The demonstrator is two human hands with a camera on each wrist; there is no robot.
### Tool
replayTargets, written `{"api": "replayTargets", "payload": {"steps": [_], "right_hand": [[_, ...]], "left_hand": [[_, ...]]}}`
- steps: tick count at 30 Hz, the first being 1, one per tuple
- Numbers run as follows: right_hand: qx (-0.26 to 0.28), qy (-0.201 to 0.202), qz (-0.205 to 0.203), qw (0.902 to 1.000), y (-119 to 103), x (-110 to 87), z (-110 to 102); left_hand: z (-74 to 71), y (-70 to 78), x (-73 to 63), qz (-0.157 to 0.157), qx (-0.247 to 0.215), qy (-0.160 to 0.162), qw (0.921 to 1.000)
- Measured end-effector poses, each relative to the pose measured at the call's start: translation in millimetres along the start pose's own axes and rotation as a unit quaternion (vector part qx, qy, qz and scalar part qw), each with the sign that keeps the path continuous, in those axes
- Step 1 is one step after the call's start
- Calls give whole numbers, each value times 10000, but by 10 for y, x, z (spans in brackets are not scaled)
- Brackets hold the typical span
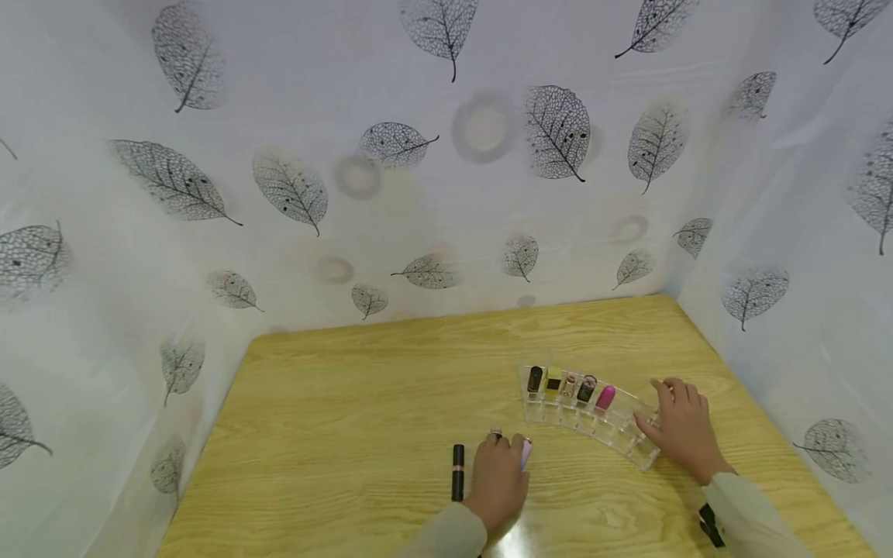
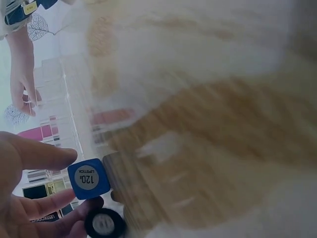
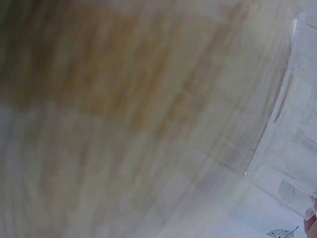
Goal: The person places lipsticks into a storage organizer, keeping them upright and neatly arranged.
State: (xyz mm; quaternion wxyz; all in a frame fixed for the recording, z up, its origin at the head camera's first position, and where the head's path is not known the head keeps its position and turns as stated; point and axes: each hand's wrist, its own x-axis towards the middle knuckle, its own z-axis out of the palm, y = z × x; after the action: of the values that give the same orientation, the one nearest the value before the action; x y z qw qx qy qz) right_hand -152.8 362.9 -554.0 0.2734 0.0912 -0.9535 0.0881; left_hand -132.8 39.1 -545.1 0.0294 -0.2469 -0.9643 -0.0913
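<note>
My left hand pinches a square-based lipstick tube, blue in the left wrist view and lilac in the head view, between thumb and fingers. Against those fingers sits a round black-based tube. A black lipstick with a copper band lies just left of the hand. My right hand has its fingers loosely spread at the right end of a clear curved lipstick organizer, the thumb over its edge. In the right wrist view, only fingertips show beside the organizer.
Several lipsticks, among them a black one and a pink one, stand in the organizer's back row. The wooden table is bounded by white leaf-print sheets behind and at both sides.
</note>
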Motion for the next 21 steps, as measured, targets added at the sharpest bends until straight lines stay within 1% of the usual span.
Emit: {"api": "replayTargets", "payload": {"steps": [6,12,14,17,19,21], "right_hand": [[40,-13,9,10000,-10,7,-13],[43,-49,39,10000,-18,11,-26],[38,-45,37,10000,-20,15,-30],[56,-24,22,10000,-23,17,-31],[68,-2,7,10000,-27,19,-32],[76,19,-6,10000,-28,18,-29]], "left_hand": [[48,56,61,-128,60,-128,9998],[-5,114,110,-446,240,-534,9973],[-11,128,130,-524,333,-591,9963],[6,142,153,-600,440,-455,9962],[35,145,163,-625,428,-197,9969],[62,146,167,-641,314,60,9974]]}}
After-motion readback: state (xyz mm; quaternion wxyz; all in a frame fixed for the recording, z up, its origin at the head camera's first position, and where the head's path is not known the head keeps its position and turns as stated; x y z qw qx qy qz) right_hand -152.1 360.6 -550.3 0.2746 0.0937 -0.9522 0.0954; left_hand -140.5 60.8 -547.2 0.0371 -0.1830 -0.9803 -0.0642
